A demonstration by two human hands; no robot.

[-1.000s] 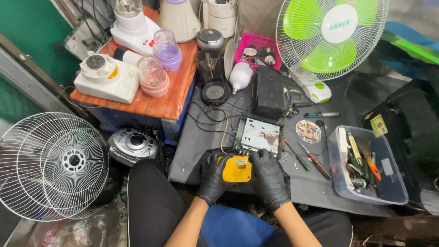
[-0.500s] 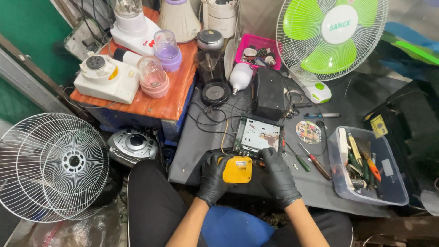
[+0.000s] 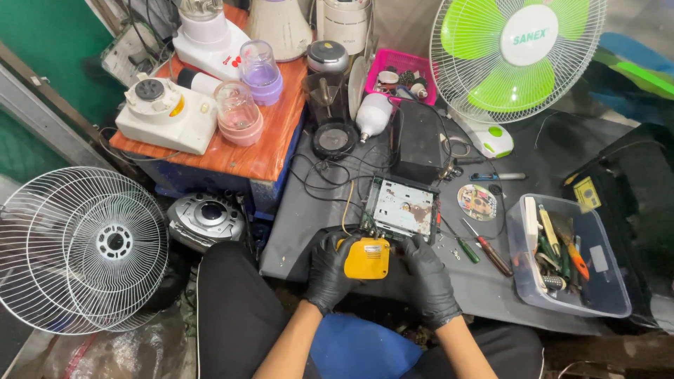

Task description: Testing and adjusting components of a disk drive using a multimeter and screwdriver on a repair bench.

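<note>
Head view: left hand (image 3: 328, 270) and right hand (image 3: 428, 281), black-gloved, fingers closed on small yellow plastic box (image 3: 367, 257) between them at grey table (image 3: 309, 217) edge; opened circuit-board unit (image 3: 401, 208) just beyond fingertips.

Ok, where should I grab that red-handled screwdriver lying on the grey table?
Take the red-handled screwdriver by its red handle, from above. It lies flat beside the green-handled screwdriver, clear of the clear plastic bin, so pinch across the handle's sides.

white fan label (image 3: 539, 34), maybe yellow tag (image 3: 586, 194)
</note>
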